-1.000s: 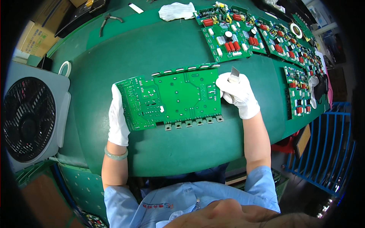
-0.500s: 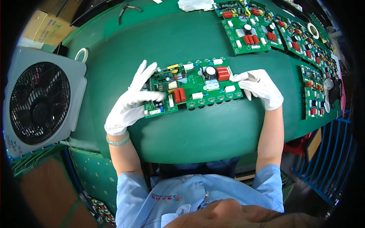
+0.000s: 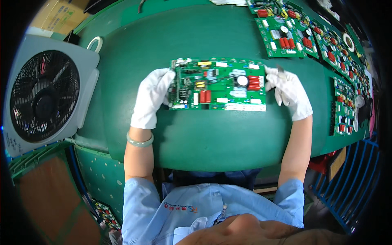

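Observation:
A green circuit board (image 3: 222, 87), crowded with red, white, yellow and black components, is held between my gloved hands over the table. My left hand (image 3: 153, 96) in a white glove is closed on the board's left edge, thumb and fingers pinching it. At the upper right corner my right hand (image 3: 289, 90), also in a white glove, has its fingertips closed against the edge. A small grey metal piece (image 3: 280, 70) shows by the right index finger; its kind is too blurred to tell.
A grey box fan (image 3: 45, 96) stands at the left, beside a white tape ring (image 3: 95, 44). Several populated boards (image 3: 281, 38) lie along the table's right side, with another tape ring (image 3: 348, 42). A cardboard box (image 3: 61, 16) sits at the back left of the green table (image 3: 204, 143).
The board has turned level and shifted slightly right, its near edge now facing differently. My left hand went from spread fingers to gripping the left edge. My right hand stays at the right end.

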Motion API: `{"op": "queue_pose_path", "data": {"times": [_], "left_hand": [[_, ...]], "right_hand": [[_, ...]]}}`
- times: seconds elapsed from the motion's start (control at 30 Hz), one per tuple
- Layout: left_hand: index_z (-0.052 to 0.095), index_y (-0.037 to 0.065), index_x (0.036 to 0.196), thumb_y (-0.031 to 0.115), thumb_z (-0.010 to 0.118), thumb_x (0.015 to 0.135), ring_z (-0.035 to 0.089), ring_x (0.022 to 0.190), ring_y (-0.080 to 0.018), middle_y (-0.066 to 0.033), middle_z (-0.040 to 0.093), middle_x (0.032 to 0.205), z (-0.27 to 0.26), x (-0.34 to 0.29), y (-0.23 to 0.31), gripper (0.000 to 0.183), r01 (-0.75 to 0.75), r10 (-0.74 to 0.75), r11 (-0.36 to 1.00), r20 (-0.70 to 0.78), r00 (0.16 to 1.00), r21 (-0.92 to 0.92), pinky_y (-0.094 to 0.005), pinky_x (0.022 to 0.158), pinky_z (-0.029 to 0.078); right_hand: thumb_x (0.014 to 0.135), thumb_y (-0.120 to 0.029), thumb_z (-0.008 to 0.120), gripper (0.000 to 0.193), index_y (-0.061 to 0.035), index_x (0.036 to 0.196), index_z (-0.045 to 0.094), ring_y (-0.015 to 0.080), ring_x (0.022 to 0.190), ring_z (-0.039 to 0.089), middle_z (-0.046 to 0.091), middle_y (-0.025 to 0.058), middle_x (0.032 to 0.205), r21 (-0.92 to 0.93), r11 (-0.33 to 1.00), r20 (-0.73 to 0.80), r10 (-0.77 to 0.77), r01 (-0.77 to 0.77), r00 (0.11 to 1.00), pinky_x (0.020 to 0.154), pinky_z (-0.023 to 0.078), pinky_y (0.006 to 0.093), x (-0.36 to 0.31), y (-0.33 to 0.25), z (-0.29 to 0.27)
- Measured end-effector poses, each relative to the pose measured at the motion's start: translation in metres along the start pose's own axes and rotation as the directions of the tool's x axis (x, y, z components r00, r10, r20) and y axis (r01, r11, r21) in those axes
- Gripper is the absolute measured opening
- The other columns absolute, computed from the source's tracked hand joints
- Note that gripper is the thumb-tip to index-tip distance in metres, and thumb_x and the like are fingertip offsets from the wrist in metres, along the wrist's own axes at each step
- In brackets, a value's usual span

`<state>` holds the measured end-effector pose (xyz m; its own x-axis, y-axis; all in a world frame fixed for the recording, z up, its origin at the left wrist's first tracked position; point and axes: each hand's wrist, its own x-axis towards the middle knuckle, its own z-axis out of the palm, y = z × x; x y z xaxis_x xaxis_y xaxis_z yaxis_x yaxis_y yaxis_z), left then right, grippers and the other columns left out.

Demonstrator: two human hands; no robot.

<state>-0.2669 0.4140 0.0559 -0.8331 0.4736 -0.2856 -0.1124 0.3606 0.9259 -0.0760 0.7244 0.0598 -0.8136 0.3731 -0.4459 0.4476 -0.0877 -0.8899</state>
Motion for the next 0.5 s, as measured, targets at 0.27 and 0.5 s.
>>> {"op": "queue_pose_path", "data": {"times": [0.27,0.5], "left_hand": [[0.057,-0.001,0.112,0.023,0.067,0.092,0.057,0.072,-0.0044,-0.0007,0.064,0.087,0.004,-0.004,-0.003,0.033,-0.153,0.174,0.921,0.027,0.984,-0.359,-0.0198,0.055,0.044],[0.054,-0.001,0.112,0.014,0.064,0.092,0.053,0.078,-0.0044,-0.0015,0.063,0.089,0.006,-0.007,-0.005,0.027,-0.242,0.283,0.853,0.021,0.959,-0.463,-0.0212,0.068,0.043]], "right_hand": [[0.091,-0.028,0.064,0.031,0.0013,0.101,0.061,0.0049,0.037,0.043,0.059,0.0011,0.067,0.042,0.993,-0.043,-0.109,0.111,0.993,0.033,0.028,0.0197,0.001,0.003,0.005],[0.092,-0.022,0.06,0.034,0.0053,0.111,0.056,0.0079,0.038,0.045,0.06,0.0054,0.073,0.109,0.978,0.082,-0.186,0.177,0.979,0.033,0.03,0.0209,0.008,0.013,-0.007]]}}
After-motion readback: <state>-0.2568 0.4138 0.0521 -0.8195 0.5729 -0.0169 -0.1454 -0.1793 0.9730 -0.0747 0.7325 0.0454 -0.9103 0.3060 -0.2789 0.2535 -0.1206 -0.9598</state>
